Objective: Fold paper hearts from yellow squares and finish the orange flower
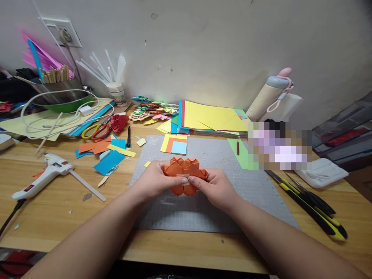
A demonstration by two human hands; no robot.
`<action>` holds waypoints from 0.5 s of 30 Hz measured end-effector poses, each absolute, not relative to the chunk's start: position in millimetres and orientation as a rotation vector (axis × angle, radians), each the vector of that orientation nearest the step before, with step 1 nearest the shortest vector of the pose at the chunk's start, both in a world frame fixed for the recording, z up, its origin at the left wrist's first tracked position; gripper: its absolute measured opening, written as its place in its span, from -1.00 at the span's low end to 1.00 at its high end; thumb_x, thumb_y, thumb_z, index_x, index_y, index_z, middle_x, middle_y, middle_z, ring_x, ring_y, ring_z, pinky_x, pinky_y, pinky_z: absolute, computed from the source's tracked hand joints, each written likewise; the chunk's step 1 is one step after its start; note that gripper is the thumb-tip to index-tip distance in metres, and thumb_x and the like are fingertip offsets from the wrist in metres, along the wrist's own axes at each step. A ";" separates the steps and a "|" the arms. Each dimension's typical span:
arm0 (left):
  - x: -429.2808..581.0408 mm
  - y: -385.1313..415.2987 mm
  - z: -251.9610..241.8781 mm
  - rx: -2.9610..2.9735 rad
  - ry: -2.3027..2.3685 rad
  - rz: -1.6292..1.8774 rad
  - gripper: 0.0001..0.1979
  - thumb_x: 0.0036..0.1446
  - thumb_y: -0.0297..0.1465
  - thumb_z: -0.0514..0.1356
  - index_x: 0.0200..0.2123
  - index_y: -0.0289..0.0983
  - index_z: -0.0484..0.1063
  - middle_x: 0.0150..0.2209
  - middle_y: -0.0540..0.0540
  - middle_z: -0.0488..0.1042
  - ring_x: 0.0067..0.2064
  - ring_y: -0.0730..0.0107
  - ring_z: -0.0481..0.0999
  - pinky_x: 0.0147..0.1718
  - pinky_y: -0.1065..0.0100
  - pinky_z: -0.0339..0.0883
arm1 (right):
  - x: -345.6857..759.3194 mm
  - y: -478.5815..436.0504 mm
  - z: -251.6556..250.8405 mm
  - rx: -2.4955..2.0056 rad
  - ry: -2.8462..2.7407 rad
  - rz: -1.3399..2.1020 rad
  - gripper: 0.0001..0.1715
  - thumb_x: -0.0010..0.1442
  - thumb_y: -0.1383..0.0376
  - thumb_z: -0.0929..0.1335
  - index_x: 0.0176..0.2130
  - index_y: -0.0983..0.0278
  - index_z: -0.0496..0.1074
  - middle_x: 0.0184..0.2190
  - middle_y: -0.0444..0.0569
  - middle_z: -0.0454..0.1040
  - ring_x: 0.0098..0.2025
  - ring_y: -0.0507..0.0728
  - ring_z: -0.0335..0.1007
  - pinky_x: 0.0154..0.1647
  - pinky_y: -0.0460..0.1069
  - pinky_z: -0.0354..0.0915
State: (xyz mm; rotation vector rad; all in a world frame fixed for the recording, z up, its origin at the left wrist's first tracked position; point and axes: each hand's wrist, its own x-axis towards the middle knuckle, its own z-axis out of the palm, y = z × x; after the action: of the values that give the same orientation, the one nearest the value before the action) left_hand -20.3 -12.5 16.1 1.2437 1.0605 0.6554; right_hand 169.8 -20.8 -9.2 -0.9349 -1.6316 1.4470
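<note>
An orange folded paper flower (pixel 182 168) is held up over the grey cutting mat (pixel 162 217), gripped between both hands. My left hand (pixel 155 176) is closed on its left side, thumb pressed toward the centre. On the other side my right hand (pixel 216 186) pinches it, and the two thumb tips nearly meet. A small pale paper piece (pixel 183 179) shows at the flower's middle, partly under the thumbs. The fingers behind the flower are hidden. Just beyond it lie yellow, orange and light blue paper squares (pixel 178 147), stacked on the mat.
A hot glue gun (pixel 43 176) with a glue stick lies left. Behind are paper scraps (pixel 109 162), scissors (pixel 99 131), a black pen (pixel 129 136) and a yellow paper stack (pixel 215 114). At right are a utility knife (pixel 310 207), a white tray (pixel 322 172) and a bottle (pixel 269 97).
</note>
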 end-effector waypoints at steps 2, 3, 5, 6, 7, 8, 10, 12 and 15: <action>-18.6 -14.3 17.9 1.305 1.049 0.682 -0.77 -0.06 -0.27 0.34 -0.46 -0.33 0.50 -0.51 -0.07 0.51 -0.48 0.40 0.47 -0.47 0.38 0.32 | 169.6 -22.0 -8.1 -0.933 -1.647 1.418 -0.70 0.18 0.14 0.33 -0.36 0.31 0.50 -0.45 -0.06 0.53 -0.40 0.06 0.43 -0.34 -0.01 0.33; -17.9 -15.1 19.0 1.357 1.041 0.714 -0.79 -0.04 -0.27 0.33 -0.45 -0.32 0.50 -0.49 -0.07 0.50 -0.48 0.41 0.46 -0.48 0.38 0.31 | 169.7 -22.5 -7.1 -0.929 -1.658 1.398 -0.70 0.18 0.14 0.32 -0.37 0.31 0.50 -0.46 -0.06 0.53 -0.41 0.07 0.43 -0.36 -0.01 0.34; -16.8 -16.3 21.3 1.538 1.028 0.836 -0.84 -0.02 -0.30 0.32 -0.46 -0.29 0.51 -0.45 -0.06 0.49 -0.45 0.41 0.45 -0.47 0.38 0.32 | 170.4 -23.0 -5.0 -0.912 -1.711 1.304 -0.71 0.20 0.16 0.31 -0.38 0.31 0.49 -0.49 -0.06 0.52 -0.43 0.07 0.43 -0.40 -0.03 0.34; -16.6 -16.7 22.5 1.672 1.013 0.924 -0.86 -0.02 -0.32 0.32 -0.48 -0.27 0.51 -0.44 -0.06 0.48 -0.43 0.41 0.45 -0.45 0.37 0.32 | 171.2 -22.9 -4.2 -0.892 -1.759 1.221 -0.72 0.21 0.17 0.31 -0.39 0.31 0.49 -0.50 -0.07 0.51 -0.45 0.06 0.43 -0.42 -0.03 0.33; -16.7 -17.0 23.6 1.822 0.987 1.026 -0.89 -0.02 -0.35 0.32 -0.51 -0.26 0.51 -0.45 -0.05 0.48 -0.42 0.41 0.45 -0.43 0.36 0.33 | 172.3 -22.6 -3.6 -0.861 -1.814 1.121 -0.74 0.22 0.20 0.31 -0.38 0.30 0.49 -0.50 -0.07 0.51 -0.45 0.06 0.42 -0.42 -0.04 0.33; -17.0 -17.4 24.9 1.975 0.946 1.129 -0.91 -0.02 -0.39 0.32 -0.51 -0.25 0.50 -0.46 -0.04 0.48 -0.41 0.41 0.45 -0.40 0.35 0.33 | 173.6 -22.2 -3.4 -0.819 -1.864 1.020 -0.77 0.22 0.22 0.31 -0.35 0.28 0.49 -0.47 -0.07 0.52 -0.43 0.06 0.43 -0.40 -0.03 0.34; -18.1 -19.1 27.8 2.249 0.844 1.301 -0.95 -0.01 -0.46 0.31 -0.48 -0.24 0.50 -0.47 -0.02 0.51 -0.41 0.41 0.46 -0.36 0.32 0.32 | 176.3 -21.4 -3.7 -0.717 -1.913 0.879 -0.80 0.20 0.20 0.34 -0.19 0.23 0.47 -0.33 -0.04 0.53 -0.30 0.10 0.46 -0.27 0.01 0.36; -19.9 -23.3 31.5 2.465 0.787 1.405 -0.97 0.01 -0.46 0.30 -0.42 -0.24 0.50 -0.44 -0.02 0.54 -0.38 0.39 0.47 -0.33 0.29 0.30 | 178.0 -21.5 -4.0 -0.622 -1.870 0.855 -0.46 0.09 0.06 0.41 0.03 0.15 0.35 -0.12 0.01 0.48 -0.09 0.17 0.42 -0.07 0.09 0.34; -23.3 -34.8 37.4 2.729 0.803 1.508 -0.90 0.17 -0.43 0.18 -0.35 -0.26 0.51 -0.39 -0.02 0.59 -0.32 0.38 0.49 -0.33 0.27 0.21 | 178.0 -23.4 -1.9 -0.552 -1.656 0.964 -0.17 -0.01 -0.18 0.36 0.14 0.11 0.23 0.02 0.05 0.36 0.07 0.26 0.29 0.11 0.19 0.20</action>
State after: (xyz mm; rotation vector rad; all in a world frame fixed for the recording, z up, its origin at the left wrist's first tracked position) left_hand -23.3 -34.8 37.4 2.7294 0.8028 1.5075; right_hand 178.0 -23.4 -1.9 -0.5518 -1.6563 0.9644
